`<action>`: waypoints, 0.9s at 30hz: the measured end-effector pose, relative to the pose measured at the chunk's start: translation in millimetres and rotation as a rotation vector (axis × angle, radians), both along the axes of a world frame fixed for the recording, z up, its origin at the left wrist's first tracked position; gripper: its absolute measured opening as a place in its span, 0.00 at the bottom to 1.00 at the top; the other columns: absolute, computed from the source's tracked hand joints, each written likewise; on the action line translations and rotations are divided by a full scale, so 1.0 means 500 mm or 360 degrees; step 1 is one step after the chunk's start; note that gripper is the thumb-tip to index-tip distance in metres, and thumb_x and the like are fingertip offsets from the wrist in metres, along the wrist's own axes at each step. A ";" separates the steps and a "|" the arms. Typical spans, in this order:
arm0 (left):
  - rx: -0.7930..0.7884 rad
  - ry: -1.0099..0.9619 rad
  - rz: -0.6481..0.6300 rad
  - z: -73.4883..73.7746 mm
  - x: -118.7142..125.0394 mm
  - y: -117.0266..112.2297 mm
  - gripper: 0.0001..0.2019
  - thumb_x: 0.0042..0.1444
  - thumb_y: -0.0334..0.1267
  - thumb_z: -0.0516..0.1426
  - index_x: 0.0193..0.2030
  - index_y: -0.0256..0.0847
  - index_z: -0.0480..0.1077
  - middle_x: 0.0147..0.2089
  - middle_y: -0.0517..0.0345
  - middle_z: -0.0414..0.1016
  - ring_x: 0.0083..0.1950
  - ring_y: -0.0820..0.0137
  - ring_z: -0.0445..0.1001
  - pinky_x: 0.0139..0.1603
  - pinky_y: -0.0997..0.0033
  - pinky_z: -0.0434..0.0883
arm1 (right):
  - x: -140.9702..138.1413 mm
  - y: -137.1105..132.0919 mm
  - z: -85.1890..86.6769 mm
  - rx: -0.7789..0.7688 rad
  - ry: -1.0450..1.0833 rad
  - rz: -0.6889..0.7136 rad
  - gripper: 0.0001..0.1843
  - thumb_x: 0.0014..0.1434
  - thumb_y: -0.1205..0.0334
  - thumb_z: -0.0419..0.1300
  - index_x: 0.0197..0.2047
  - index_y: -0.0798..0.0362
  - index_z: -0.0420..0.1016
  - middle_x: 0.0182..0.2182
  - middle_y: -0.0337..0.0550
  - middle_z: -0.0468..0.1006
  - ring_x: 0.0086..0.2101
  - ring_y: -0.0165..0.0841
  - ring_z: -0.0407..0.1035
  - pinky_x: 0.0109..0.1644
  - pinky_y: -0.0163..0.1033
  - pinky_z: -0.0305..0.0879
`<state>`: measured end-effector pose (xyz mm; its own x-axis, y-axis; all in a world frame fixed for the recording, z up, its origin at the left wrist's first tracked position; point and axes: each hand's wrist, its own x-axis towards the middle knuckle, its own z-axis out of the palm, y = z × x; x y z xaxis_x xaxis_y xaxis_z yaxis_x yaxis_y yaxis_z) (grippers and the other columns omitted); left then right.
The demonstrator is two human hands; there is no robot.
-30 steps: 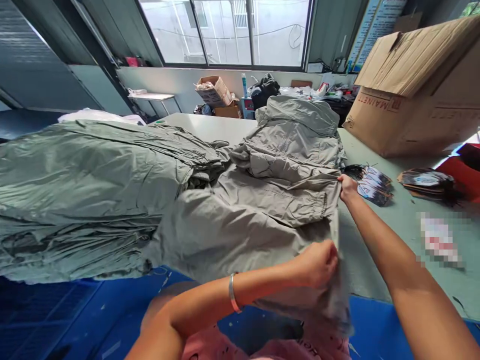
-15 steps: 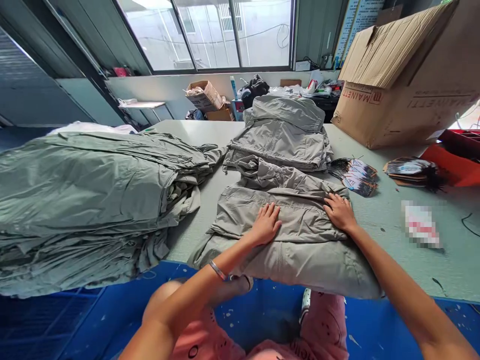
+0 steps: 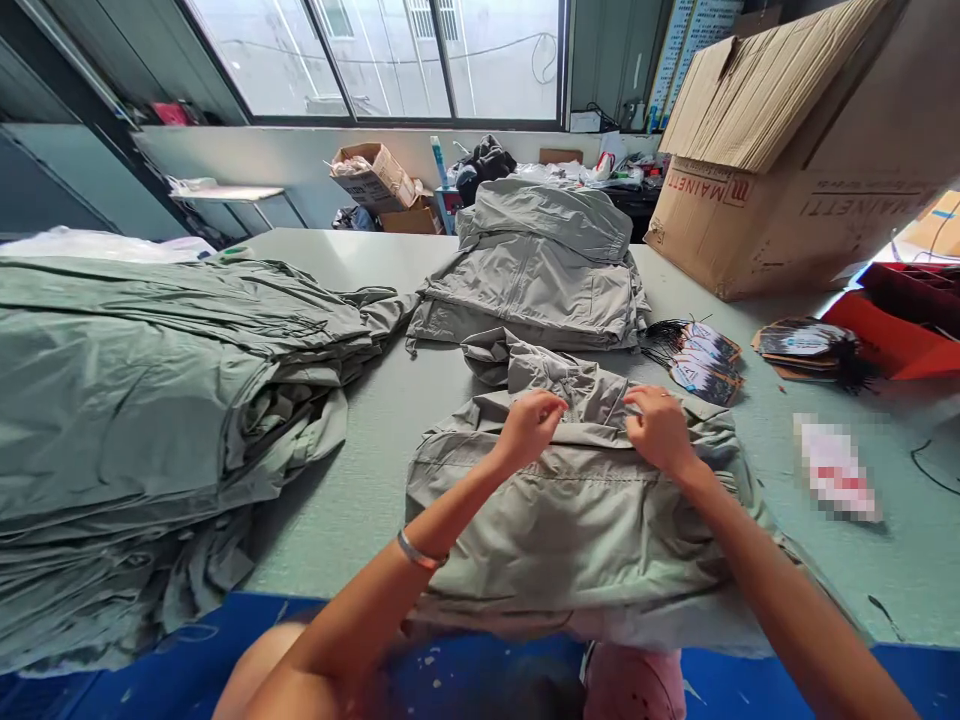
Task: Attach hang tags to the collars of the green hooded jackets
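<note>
Our left hand (image 3: 531, 430) and right hand (image 3: 660, 430) close narrowly, pinching a fold of a grey-green jacket (image 3: 577, 530) that lies on the near side of the worktop (image 3: 345, 520), with a folded jacket (image 3: 525, 270) just beyond and a tall stack of jackets (image 3: 127, 400) to the left. The thin cloth looks light, soft and limp, best held at that fold.
</note>
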<state>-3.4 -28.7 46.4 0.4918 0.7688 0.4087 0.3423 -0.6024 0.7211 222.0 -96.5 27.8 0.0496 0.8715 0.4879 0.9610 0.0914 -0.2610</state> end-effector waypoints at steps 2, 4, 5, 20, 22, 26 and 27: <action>0.0010 -0.0020 0.0143 -0.015 0.030 0.047 0.08 0.57 0.28 0.55 0.35 0.37 0.76 0.38 0.52 0.77 0.39 0.67 0.75 0.43 0.67 0.73 | -0.039 0.062 -0.007 0.0022 0.0142 0.0139 0.20 0.51 0.72 0.52 0.46 0.56 0.76 0.47 0.52 0.79 0.49 0.44 0.68 0.56 0.47 0.61; 0.0041 -0.0011 0.0248 -0.040 0.054 0.084 0.09 0.56 0.25 0.54 0.37 0.37 0.76 0.40 0.50 0.77 0.43 0.65 0.75 0.49 0.63 0.73 | -0.066 0.112 -0.026 0.0022 0.0237 0.0192 0.26 0.52 0.71 0.52 0.55 0.57 0.71 0.52 0.53 0.76 0.54 0.45 0.65 0.60 0.49 0.58; 0.0065 -0.0005 0.0291 -0.054 0.062 0.098 0.11 0.55 0.24 0.53 0.38 0.37 0.75 0.42 0.49 0.76 0.46 0.64 0.74 0.52 0.61 0.72 | -0.074 0.129 -0.038 0.0014 0.0271 0.0183 0.29 0.52 0.71 0.52 0.58 0.58 0.69 0.54 0.54 0.75 0.55 0.46 0.64 0.62 0.51 0.55; 0.0243 0.0197 0.0252 -0.091 0.053 0.090 0.09 0.50 0.24 0.55 0.37 0.40 0.69 0.42 0.52 0.71 0.49 0.60 0.65 0.54 0.57 0.67 | -0.081 0.122 -0.062 0.0067 0.0440 0.0068 0.06 0.57 0.64 0.56 0.31 0.51 0.73 0.28 0.40 0.79 0.36 0.38 0.68 0.52 0.47 0.53; 0.0245 0.0207 0.0208 -0.089 0.051 0.090 0.07 0.51 0.25 0.54 0.34 0.40 0.68 0.38 0.53 0.72 0.46 0.61 0.65 0.52 0.58 0.67 | -0.082 0.125 -0.065 0.0057 0.0458 0.0006 0.08 0.57 0.62 0.57 0.40 0.52 0.74 0.29 0.41 0.79 0.37 0.40 0.69 0.51 0.46 0.53; 0.0240 0.0220 0.0143 -0.091 0.050 0.087 0.07 0.52 0.25 0.54 0.32 0.41 0.68 0.35 0.55 0.73 0.43 0.62 0.66 0.49 0.59 0.67 | -0.086 0.129 -0.067 -0.0019 0.0362 -0.0053 0.16 0.60 0.61 0.56 0.50 0.52 0.73 0.27 0.41 0.79 0.37 0.41 0.69 0.48 0.46 0.53; 0.0244 0.0227 0.0118 -0.091 0.050 0.086 0.07 0.52 0.25 0.54 0.32 0.41 0.68 0.34 0.55 0.73 0.43 0.62 0.66 0.48 0.60 0.67 | -0.087 0.130 -0.067 -0.0043 0.0322 -0.0059 0.17 0.61 0.60 0.56 0.52 0.52 0.74 0.27 0.41 0.79 0.37 0.41 0.69 0.47 0.46 0.52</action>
<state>21.8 14.4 0.7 0.4975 0.7393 0.4538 0.4817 -0.6706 0.5642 178.7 -31.8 -5.7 0.1766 0.8799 0.4411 0.8913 0.0472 -0.4510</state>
